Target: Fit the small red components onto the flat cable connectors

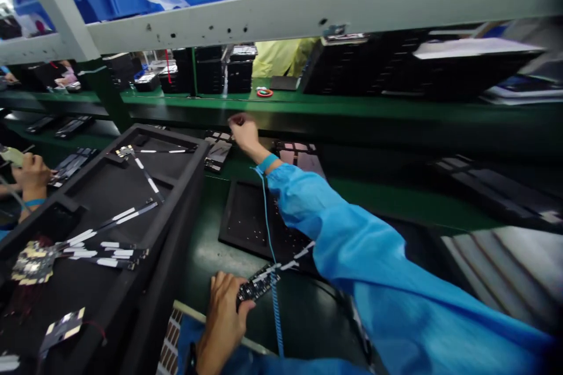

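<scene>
From the head camera I see my left hand low in the frame, its fingers clamped on a populated black circuit board, which has a white-tabbed strip running off toward the right sleeve. My right hand reaches across in a blue sleeve toward the far edge of the green bench. Its fingers are curled together, but blur hides whether they pinch anything. A coiled blue wrist-strap cord hangs from that wrist. To my left sits a black foam tray holding more white-tabbed boards. Beyond it, a co-worker's hand holds a small pale part.
</scene>
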Demonstrator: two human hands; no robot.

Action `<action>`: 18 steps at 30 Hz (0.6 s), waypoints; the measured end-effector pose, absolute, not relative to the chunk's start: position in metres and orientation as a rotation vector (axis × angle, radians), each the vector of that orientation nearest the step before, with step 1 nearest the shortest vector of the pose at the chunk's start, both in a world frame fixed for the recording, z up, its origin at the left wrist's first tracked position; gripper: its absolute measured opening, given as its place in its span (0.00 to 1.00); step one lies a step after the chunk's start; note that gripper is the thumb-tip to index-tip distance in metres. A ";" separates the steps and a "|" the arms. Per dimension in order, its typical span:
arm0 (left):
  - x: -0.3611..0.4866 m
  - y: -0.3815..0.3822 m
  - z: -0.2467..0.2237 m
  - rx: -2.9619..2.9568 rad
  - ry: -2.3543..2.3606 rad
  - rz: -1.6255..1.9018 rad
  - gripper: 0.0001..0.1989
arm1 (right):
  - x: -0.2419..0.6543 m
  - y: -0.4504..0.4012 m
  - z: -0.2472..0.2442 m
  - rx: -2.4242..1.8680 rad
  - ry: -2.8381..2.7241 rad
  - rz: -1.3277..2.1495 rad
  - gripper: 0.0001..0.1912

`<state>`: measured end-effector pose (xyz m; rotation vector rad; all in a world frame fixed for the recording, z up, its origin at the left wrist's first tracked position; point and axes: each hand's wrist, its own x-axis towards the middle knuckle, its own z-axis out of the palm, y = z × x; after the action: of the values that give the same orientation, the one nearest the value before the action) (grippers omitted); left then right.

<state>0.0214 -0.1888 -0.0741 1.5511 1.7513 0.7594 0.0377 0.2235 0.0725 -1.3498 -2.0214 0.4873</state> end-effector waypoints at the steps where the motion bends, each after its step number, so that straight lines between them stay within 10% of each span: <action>1: 0.022 -0.189 -0.074 1.541 1.753 0.757 0.17 | 0.025 0.216 0.089 -1.160 -1.980 0.472 0.21; 7: 0.025 -0.189 -0.074 1.493 1.822 0.698 0.19 | -0.064 0.129 0.183 -0.231 -2.575 0.270 0.15; 18: 0.022 -0.186 -0.077 1.502 1.752 0.735 0.19 | -0.096 0.090 0.184 -0.178 -2.864 -0.598 0.18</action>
<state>0.0219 -0.1865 -0.0770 1.5018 1.7516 0.7352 -0.0958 0.0900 0.1837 -0.1777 -2.8636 -0.5980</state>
